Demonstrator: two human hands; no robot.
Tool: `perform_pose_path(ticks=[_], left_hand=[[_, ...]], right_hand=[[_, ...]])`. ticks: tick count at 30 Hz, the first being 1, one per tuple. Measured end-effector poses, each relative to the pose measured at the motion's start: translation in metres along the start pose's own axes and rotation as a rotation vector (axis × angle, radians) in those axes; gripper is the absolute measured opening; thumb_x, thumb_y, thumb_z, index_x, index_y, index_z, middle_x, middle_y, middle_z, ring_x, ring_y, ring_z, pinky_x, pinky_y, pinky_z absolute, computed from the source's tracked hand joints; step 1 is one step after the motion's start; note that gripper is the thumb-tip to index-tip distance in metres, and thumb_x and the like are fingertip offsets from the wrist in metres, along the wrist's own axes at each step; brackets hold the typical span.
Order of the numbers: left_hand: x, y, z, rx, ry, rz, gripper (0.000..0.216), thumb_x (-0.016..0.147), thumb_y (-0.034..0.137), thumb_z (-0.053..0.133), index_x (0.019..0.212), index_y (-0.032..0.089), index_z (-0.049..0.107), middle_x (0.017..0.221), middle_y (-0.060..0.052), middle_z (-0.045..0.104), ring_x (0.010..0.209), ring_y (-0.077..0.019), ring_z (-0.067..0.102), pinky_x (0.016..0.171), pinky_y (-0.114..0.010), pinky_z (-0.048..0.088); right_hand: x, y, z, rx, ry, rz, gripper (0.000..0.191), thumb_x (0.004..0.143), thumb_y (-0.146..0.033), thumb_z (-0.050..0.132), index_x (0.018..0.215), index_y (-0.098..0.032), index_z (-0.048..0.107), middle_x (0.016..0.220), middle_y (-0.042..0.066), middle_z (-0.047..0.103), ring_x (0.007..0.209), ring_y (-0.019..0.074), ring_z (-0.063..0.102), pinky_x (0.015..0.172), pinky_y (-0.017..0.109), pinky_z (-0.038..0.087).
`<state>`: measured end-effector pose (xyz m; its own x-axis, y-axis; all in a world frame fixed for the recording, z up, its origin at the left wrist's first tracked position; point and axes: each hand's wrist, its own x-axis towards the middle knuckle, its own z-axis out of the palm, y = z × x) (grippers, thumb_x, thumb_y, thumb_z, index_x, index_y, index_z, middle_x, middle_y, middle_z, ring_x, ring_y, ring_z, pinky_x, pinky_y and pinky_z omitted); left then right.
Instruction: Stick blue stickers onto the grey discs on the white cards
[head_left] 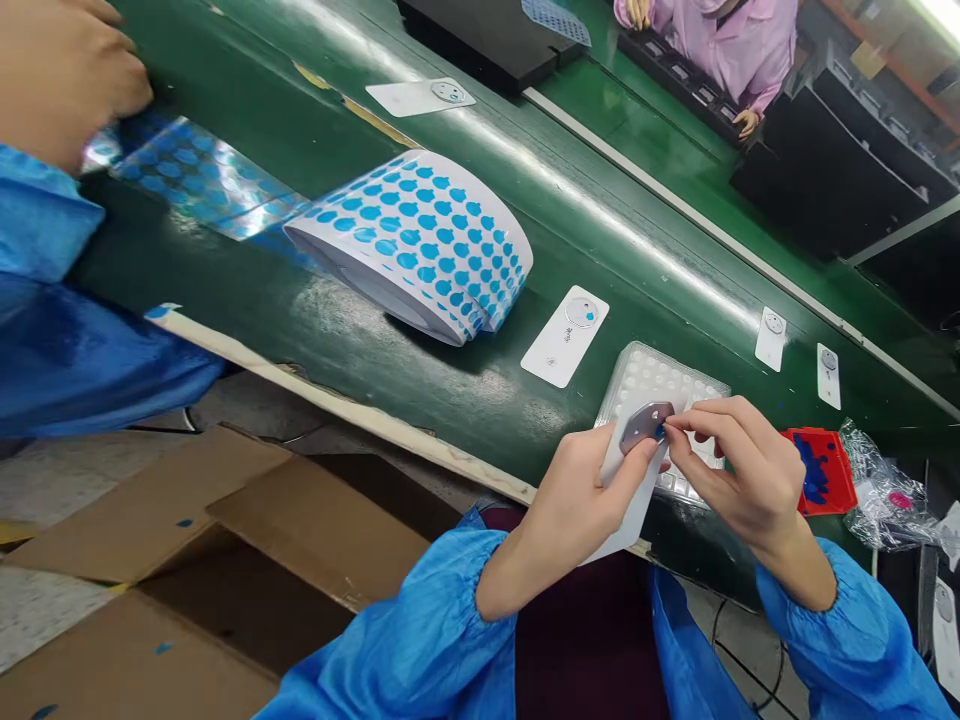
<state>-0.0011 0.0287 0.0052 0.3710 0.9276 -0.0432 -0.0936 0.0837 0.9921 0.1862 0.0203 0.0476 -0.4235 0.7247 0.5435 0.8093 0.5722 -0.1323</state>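
My left hand (581,495) is closed around a white flat panel (634,515), held tilted above the bench edge. A grey rounded plate with small holes (643,428) sits at the panel's upper end. The fingertips of my right hand (739,460) are pinched together at that plate's right side, on a small blue piece (660,432) partly hidden by the fingers. Behind both hands lies a clear plastic tray (637,365) with rows of small pale round parts. Another white panel (566,340) with a round end and a blue dot lies to the left.
A roll of blue stickers (442,230) stands on the green bench (337,370). Right of my hands are a red box (836,470) with blue pieces and crumpled clear plastic (885,500). More white panels (770,340) lie beyond. Co-workers sit at left and opposite. Cardboard boxes (322,530) stand below.
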Motion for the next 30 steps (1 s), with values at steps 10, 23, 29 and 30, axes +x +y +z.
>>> perform_pose_path(ticks=[10,23,29,30], left_hand=[[-0.005,0.003,0.006,0.004,-0.028,0.001,0.035,0.104,0.031,0.057,0.070,0.020,0.053,0.064,0.004,0.052,0.058,-0.0115,0.048,0.054,-0.024,0.038],[-0.005,-0.003,0.018,0.175,0.075,0.202,0.020,0.105,0.024,0.054,0.103,0.019,0.073,0.093,-0.005,0.078,0.091,-0.0221,0.077,0.081,-0.029,0.060],[-0.005,-0.013,0.029,0.323,0.096,0.423,0.037,0.104,0.013,0.048,0.135,0.016,0.068,0.119,-0.010,0.080,0.109,-0.0221,0.078,0.096,-0.031,0.062],[-0.005,-0.013,0.028,0.315,0.090,0.396,0.037,0.104,0.014,0.048,0.134,0.016,0.069,0.118,-0.010,0.081,0.108,-0.0227,0.078,0.095,-0.031,0.063]], right_hand=[[-0.012,0.009,0.004,-0.178,0.089,-0.197,0.020,0.096,-0.011,0.074,0.108,-0.026,0.068,0.083,0.001,0.076,0.066,0.0180,0.068,0.057,0.034,0.053],[-0.012,-0.008,0.000,0.139,0.057,0.148,0.017,0.096,-0.009,0.068,0.094,-0.026,0.065,0.078,-0.002,0.068,0.062,0.0132,0.060,0.052,0.027,0.050],[-0.012,-0.024,-0.007,0.608,-0.051,0.688,0.017,0.096,-0.020,0.067,0.081,-0.024,0.060,0.065,-0.005,0.054,0.048,0.0088,0.041,0.039,0.022,0.036],[-0.015,-0.024,-0.011,0.635,-0.057,0.711,0.018,0.097,-0.023,0.067,0.081,-0.023,0.061,0.066,-0.005,0.054,0.049,0.0092,0.042,0.040,0.022,0.036]])
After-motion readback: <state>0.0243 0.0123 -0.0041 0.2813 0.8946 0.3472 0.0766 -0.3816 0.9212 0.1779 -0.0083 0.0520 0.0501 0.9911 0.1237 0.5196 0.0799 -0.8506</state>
